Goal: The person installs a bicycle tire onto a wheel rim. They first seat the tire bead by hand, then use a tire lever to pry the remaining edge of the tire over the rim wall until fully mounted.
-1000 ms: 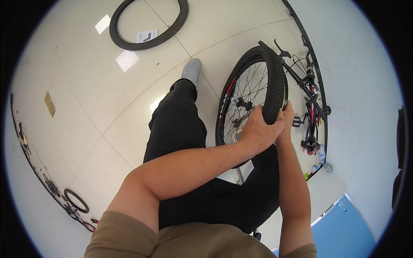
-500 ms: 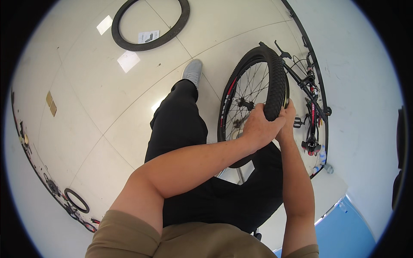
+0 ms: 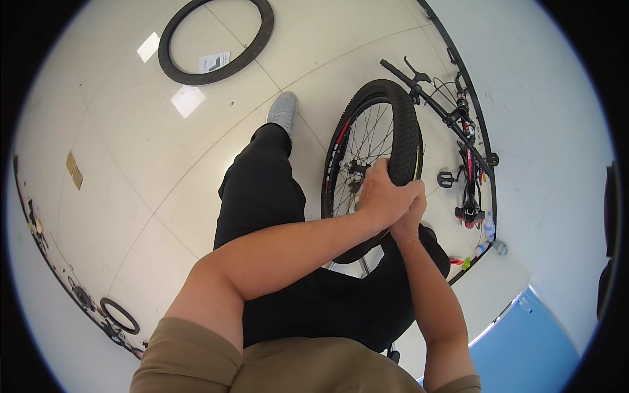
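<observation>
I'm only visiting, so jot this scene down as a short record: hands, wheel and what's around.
Left hand: gripping the bicycle wheel by its tyre
Right hand: beside the left, partly hidden; grip unclear
Wheel: spoked, black tyre, red markings
To the right: bicycle frame, near the wall
Far floor: loose tyre, printed sheet

Nothing legible — rim lettering (image 3: 331,160) (too small).

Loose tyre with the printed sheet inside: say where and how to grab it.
Best, I'd judge, by the right side of the loose tyre, from the person's side, fingers in the open middle, thumb outside: it lies flat, and the printed sheet lies inside its near edge.
</observation>
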### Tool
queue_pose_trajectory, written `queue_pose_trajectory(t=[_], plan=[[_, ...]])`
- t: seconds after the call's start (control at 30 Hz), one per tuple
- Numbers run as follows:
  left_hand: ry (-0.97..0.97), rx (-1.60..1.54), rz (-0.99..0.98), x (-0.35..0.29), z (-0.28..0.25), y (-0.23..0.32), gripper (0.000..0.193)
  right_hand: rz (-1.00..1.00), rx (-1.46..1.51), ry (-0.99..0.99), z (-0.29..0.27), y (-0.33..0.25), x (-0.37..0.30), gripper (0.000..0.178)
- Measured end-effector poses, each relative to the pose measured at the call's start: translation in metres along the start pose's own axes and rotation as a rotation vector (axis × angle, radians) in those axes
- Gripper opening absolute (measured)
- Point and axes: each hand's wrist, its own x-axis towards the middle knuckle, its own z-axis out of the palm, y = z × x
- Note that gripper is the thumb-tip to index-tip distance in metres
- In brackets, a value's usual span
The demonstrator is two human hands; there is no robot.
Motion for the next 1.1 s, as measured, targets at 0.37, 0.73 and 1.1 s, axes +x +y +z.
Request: queue_pose_trajectory(t=[0.37, 0.73, 1.1], plan=[[0.022, -0.196, -0.035, 0.007, -0.003, 0.002, 0.063, 0.090, 0.177, 0.031, 0.008, 0.005, -0.042, 0.036], [0.011, -0.622, -0.301, 0.064, -0.038, 0.032, 0.039, 0.093, 0.146, 0.038, 0.033, -0.016, -0.062, 0.023], [-0.107, -0.615, -0.513, 0.090, -0.078, 0.038, 0.045, -0.032, -0.016, 0.143, 0.042, -0.026, -0.057, 0.048]])
